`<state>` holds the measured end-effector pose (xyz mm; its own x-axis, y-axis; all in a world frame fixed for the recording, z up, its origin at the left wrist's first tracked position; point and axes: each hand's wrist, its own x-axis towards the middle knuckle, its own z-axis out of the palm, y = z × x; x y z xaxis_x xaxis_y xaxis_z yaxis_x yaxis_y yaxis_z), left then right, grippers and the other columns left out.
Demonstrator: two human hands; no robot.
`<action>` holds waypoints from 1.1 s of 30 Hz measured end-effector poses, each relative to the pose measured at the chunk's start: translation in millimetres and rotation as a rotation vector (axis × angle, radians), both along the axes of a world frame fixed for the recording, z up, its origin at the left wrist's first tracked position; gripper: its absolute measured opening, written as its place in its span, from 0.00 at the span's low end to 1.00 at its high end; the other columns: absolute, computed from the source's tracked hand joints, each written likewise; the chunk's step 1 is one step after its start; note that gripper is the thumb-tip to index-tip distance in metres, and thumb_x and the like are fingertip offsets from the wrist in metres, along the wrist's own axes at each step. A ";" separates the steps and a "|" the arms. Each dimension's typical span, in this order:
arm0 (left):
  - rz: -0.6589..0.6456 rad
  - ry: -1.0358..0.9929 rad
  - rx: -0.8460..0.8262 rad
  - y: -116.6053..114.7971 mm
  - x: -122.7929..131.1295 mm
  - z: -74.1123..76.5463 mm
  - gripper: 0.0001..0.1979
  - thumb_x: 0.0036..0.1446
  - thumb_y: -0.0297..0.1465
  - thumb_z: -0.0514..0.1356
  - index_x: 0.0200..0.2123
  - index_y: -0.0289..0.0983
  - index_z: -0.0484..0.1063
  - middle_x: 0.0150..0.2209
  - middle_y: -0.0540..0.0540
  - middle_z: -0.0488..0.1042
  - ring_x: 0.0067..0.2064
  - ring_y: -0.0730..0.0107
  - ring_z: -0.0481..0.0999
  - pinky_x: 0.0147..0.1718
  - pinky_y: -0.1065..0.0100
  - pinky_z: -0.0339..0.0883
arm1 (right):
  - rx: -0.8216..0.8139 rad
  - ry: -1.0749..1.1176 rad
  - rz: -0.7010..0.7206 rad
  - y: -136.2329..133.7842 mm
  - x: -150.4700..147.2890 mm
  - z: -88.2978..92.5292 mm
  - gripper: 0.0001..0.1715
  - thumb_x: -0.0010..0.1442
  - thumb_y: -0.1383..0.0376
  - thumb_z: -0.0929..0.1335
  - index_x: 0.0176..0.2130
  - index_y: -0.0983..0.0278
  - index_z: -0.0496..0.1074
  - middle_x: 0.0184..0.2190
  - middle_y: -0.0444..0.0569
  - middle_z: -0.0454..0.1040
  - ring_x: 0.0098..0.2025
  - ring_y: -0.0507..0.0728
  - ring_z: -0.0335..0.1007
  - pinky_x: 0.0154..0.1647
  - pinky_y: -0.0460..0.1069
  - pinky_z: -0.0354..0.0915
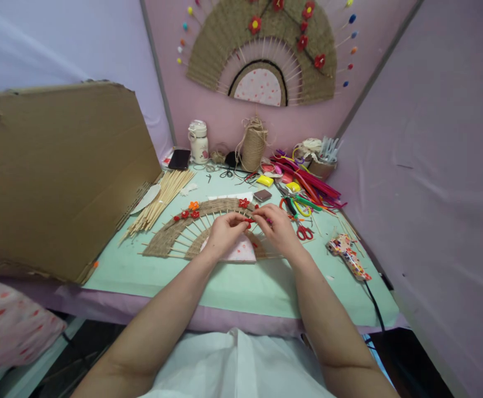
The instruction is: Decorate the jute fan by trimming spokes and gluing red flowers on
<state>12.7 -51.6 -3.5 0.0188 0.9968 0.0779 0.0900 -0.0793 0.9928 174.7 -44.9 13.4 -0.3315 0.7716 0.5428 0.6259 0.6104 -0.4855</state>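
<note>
Over the right part of a woven twine fan, my two hands meet, fingers pinched around a small red piece. My left hand grips it from the left. Close against it, my right hand pinches at its right side; the exact fingertip contact is too small to tell. The fan lies flat on the green table, with stick ribs and a pink-dotted white half circle at its base. Red flowers and an orange flower sit on its woven band.
A cardboard sheet stands left beside wooden sticks. Behind are a white bottle and a twine spool. Red-handled scissors, pipe cleaners and a patterned glue gun with a cord lie right. A larger fan hangs behind.
</note>
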 end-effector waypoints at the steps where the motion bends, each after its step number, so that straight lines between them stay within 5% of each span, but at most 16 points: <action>1: 0.009 -0.019 -0.013 -0.1 0.3 0.5 0.05 0.45 0.29 0.61 0.29 0.36 0.75 0.27 0.48 0.78 0.30 0.70 0.76 0.31 0.70 0.67 | -0.020 0.055 0.012 0.8 2.5 1.4 0.10 0.65 0.65 0.62 0.37 0.62 0.72 0.37 0.50 0.73 0.42 0.57 0.68 0.44 0.53 0.59; 16: 0.034 -0.038 0.022 1.7 0.1 -4.0 0.06 0.45 0.27 0.61 0.30 0.36 0.75 0.28 0.48 0.78 0.32 0.68 0.76 0.31 0.70 0.66 | 0.082 -0.133 -0.046 -2.4 -1.9 -3.4 0.09 0.61 0.66 0.65 0.32 0.61 0.75 0.31 0.51 0.71 0.39 0.60 0.65 0.41 0.54 0.61; 26: 0.025 -0.107 -0.002 -0.7 5.9 -1.4 0.06 0.45 0.29 0.62 0.30 0.35 0.74 0.27 0.47 0.77 0.31 0.69 0.76 0.32 0.69 0.66 | -0.377 0.351 -0.179 -5.7 -11.4 -4.4 0.09 0.53 0.62 0.68 0.25 0.63 0.73 0.19 0.43 0.69 0.23 0.53 0.62 0.26 0.48 0.56; 33: 0.049 -0.269 -0.051 1.4 4.5 -3.2 0.08 0.45 0.31 0.64 0.31 0.36 0.73 0.25 0.49 0.77 0.29 0.69 0.77 0.30 0.70 0.67 | -0.408 0.418 -0.065 -0.9 -5.8 -4.0 0.12 0.54 0.58 0.68 0.31 0.63 0.76 0.25 0.45 0.74 0.27 0.53 0.65 0.29 0.48 0.59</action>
<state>17.2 -50.1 -6.7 -0.0436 0.9988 0.0230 -0.1754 -0.0303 0.9840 168.9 -45.8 9.4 -0.0982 0.9574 0.2717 0.3611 0.2887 -0.8867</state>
